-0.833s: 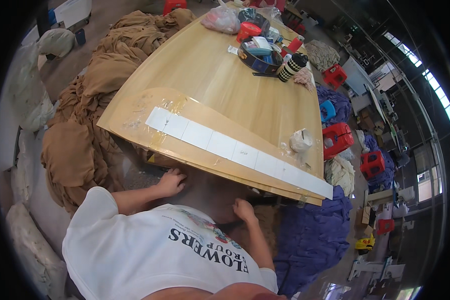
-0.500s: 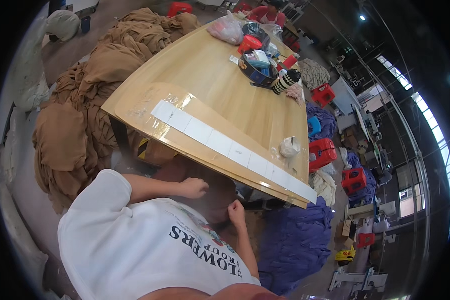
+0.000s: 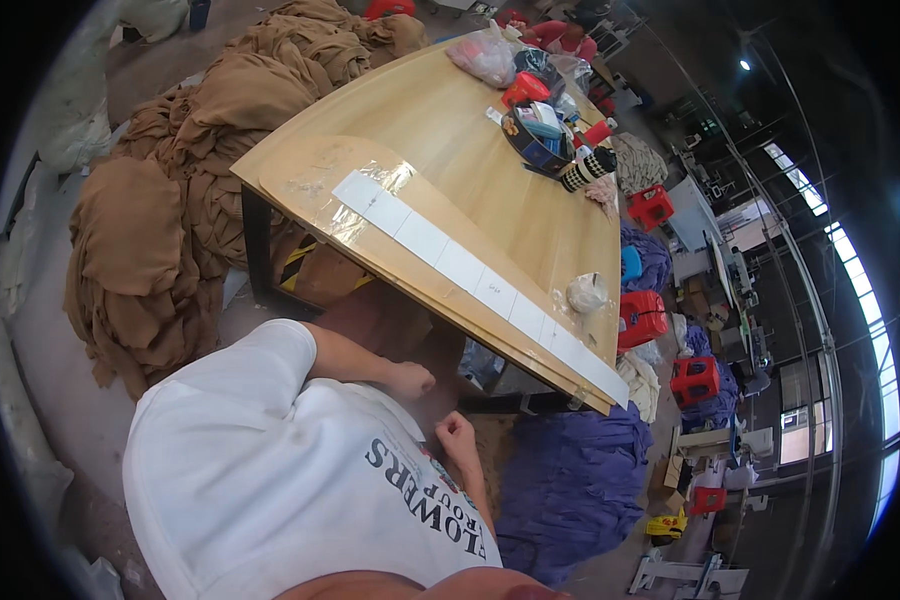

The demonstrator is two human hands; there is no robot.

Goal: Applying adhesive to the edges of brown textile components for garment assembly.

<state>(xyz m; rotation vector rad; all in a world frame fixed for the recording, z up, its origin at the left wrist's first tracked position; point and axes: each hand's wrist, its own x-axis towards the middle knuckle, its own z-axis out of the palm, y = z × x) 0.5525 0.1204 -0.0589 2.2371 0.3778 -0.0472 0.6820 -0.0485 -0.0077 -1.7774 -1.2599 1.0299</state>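
Observation:
Both my hands are in front of my white shirt, just below the near edge of the wooden table (image 3: 450,150). My left hand (image 3: 410,380) is closed, knuckles up, its forearm crossing from the left. Slightly lower and to the right, my right hand (image 3: 457,437) is closed too, thumb and fingers drawn together. A gap separates the two hands. Dim brownish material (image 3: 432,408) shows between them; whether either hand grips it I cannot tell. A strip of white paper labels (image 3: 480,285) runs along the tabletop's near edge, beyond my hands.
Heaped brown cloth (image 3: 135,230) lies to the left, purple cloth (image 3: 570,490) to the right. On the table stand a round tin (image 3: 535,143), a checkered bottle (image 3: 588,168) and a small whitish bundle (image 3: 586,292). Red stools (image 3: 694,380) stand at right; a person (image 3: 565,40) is at the far end.
My right hand has moved a little left and down, my left hand slightly right. The view has shifted, so the table's near edge now slants more steeply.

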